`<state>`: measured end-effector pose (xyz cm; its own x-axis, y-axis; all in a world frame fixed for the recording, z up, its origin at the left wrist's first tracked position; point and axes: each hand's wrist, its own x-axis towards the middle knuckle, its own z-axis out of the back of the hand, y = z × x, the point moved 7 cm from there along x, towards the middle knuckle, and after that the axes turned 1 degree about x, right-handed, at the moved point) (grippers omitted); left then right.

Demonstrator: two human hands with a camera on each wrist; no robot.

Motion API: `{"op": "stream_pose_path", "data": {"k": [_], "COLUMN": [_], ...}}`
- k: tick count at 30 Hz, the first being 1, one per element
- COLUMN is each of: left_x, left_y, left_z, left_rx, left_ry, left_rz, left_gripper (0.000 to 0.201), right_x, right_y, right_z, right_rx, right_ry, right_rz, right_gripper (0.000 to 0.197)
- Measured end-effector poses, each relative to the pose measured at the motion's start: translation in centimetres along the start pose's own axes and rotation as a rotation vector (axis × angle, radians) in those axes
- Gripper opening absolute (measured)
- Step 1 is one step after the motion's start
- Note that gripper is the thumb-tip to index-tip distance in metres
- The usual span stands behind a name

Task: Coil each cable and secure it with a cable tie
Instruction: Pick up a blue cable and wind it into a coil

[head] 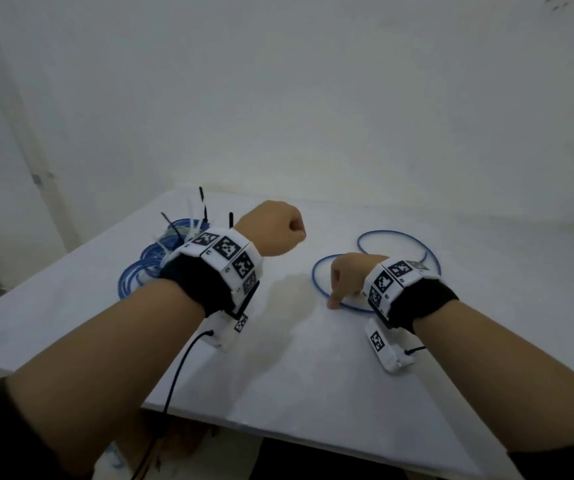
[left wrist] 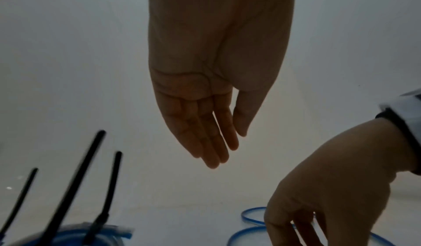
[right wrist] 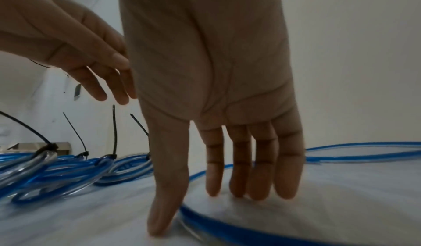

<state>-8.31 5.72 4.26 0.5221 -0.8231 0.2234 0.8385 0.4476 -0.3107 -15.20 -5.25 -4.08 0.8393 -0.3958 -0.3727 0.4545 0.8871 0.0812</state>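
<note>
A loose blue cable (head: pixel 393 232) lies in two wide loops on the white table (head: pixel 306 375), right of centre. My right hand (head: pixel 342 285) reaches down onto its near loop. In the right wrist view this hand (right wrist: pixel 205 210) has straight fingers (right wrist: pixel 262 187) with their tips on the table inside the loop, and the thumb rests against the cable (right wrist: pixel 218 224). My left hand (head: pixel 278 233) hovers above the table and holds nothing. Its fingers (left wrist: pixel 214 152) hang straight and together, over the cable (left wrist: pixel 246 231).
A pile of coiled blue cables (head: pixel 147 268) lies at the table's left, bound with black ties (head: pixel 205 209) whose tails stick up, and some white ones. The same pile (right wrist: pixel 68 167) shows in the right wrist view. White walls stand close behind. The table's front edge (head: pixel 278 427) is near me.
</note>
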Motion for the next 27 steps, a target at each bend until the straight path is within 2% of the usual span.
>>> {"op": "stream_pose_path", "data": {"k": [2, 4, 6, 8, 10, 15, 18, 20, 23, 25, 27], "left_x": [1.2, 2.3, 3.1, 3.9, 4.7, 5.8, 6.1, 6.2, 5.8, 5.5, 5.3], "left_y": [-0.9, -1.0, -0.6, -0.2, 0.2, 1.7, 2.9, 3.5, 4.2, 4.6, 4.9], "left_z": [-2.1, -4.0, -5.6, -6.3, -6.1, -4.6, -4.3, -4.0, -3.3, -2.5, -1.2], "left_rx": [0.034, 0.032, 0.009, 0.012, -0.012, -0.261, -0.314, -0.401, -0.663, -0.819, -0.852], "left_ry": [0.106, 0.186, 0.252, 0.257, 0.199, 0.015, -0.021, -0.04, -0.12, -0.211, -0.339], "left_rz": [-0.009, 0.007, 0.028, 0.031, 0.019, 0.058, 0.129, 0.157, 0.232, 0.272, 0.275], "left_gripper": [0.02, 0.025, 0.039, 0.05, 0.051, 0.028, 0.014, 0.012, 0.019, 0.018, 0.018], "right_x": [0.0, 0.3, 0.5, 0.3, -0.3, -2.2, -2.9, -3.0, -2.9, -2.4, -1.9], "right_y": [-0.7, -1.5, -2.5, -3.0, -3.2, -4.4, -5.5, -6.3, -7.0, -7.1, -6.9], "right_z": [-0.4, -0.1, 0.5, 2.0, 4.4, 9.0, 10.7, 11.2, 11.4, 11.1, 10.5], "right_rx": [0.054, 0.119, 0.34, 0.556, 0.637, 0.776, 0.933, 1.01, 1.063, 1.062, 1.048], "right_ry": [0.003, -0.043, -0.073, -0.145, -0.285, -0.714, -0.874, -0.942, -0.996, -0.99, -0.971], "right_rz": [0.035, 0.06, 0.064, 0.122, 0.207, 0.325, 0.354, 0.331, 0.295, 0.26, 0.227], "right_gripper": [0.02, 0.016, 0.015, 0.016, 0.016, 0.007, 0.006, 0.005, 0.006, 0.007, 0.006]}}
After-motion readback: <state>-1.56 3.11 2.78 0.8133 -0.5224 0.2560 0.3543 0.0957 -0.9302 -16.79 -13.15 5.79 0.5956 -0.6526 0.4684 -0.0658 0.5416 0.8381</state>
